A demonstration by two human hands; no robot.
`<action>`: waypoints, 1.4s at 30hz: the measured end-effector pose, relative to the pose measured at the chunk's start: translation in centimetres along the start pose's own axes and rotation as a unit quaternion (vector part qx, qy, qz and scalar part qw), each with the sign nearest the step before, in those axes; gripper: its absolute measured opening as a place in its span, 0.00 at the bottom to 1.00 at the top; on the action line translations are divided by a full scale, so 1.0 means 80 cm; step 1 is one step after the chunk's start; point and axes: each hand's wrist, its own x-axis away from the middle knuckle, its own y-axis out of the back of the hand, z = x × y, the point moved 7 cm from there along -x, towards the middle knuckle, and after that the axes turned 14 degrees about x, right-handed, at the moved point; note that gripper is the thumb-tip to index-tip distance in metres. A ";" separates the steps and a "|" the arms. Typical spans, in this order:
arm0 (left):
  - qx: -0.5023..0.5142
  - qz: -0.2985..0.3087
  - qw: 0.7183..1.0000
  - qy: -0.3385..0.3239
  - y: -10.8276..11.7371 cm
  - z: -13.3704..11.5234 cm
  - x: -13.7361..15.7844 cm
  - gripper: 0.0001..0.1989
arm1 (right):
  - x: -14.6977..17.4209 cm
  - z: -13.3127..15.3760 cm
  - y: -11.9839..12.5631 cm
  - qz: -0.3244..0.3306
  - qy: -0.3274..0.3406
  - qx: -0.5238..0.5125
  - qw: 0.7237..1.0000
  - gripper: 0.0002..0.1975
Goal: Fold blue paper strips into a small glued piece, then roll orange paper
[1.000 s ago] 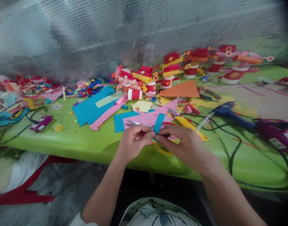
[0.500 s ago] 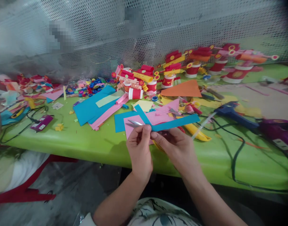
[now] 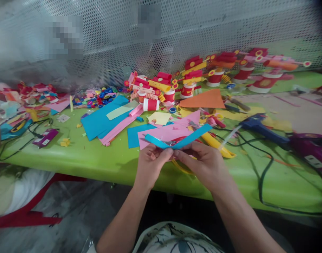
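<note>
A narrow blue craft strip point(image 3: 195, 135), paper or thin foam, is bent into a shallow V between my hands. My left hand point(image 3: 152, 164) pinches it near the bend, thumb on the near side. From the other side my right hand point(image 3: 207, 163) grips the same spot, the two thumb tips almost touching. Behind the strip show the metal blades of scissors point(image 3: 172, 143), pointing left; a yellow handle loop point(image 3: 182, 167) hangs below my right fingers, which seem to keep the scissors in the palm. Pink sheet point(image 3: 165, 133) lies just beyond.
A blue glue gun point(image 3: 265, 130) with a trailing black cable point(image 3: 261, 186) lies at right. Red-and-white cups point(image 3: 151, 104) with coloured rolls stand along the back. Blue sheets point(image 3: 94, 123) and an orange sheet point(image 3: 203, 99) lie around. Another person's red-and-white clothing point(image 3: 26, 211) shows at left.
My left hand has shifted slightly left and down and now pinches the strip. The strip's crossed ends have swung into a wide, shallow V, its right end drawn inward.
</note>
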 end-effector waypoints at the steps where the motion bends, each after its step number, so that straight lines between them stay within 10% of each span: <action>1: -0.006 -0.008 1.000 0.005 0.002 -0.001 -0.001 0.08 | 0.000 0.003 0.001 -0.003 0.007 0.012 1.000 0.06; 27: 0.045 -0.037 0.998 0.038 -0.001 0.006 -0.004 0.12 | 0.015 0.036 0.016 -0.079 0.238 0.146 0.957 0.16; 36: -0.017 -0.013 0.999 0.026 -0.001 -0.002 -0.005 0.09 | 0.017 0.033 0.015 -0.078 0.212 0.123 0.966 0.15; 42: -0.006 0.010 1.000 -0.004 -0.010 -0.011 0.000 0.08 | 0.008 0.002 0.008 -0.012 0.047 -0.063 0.997 0.10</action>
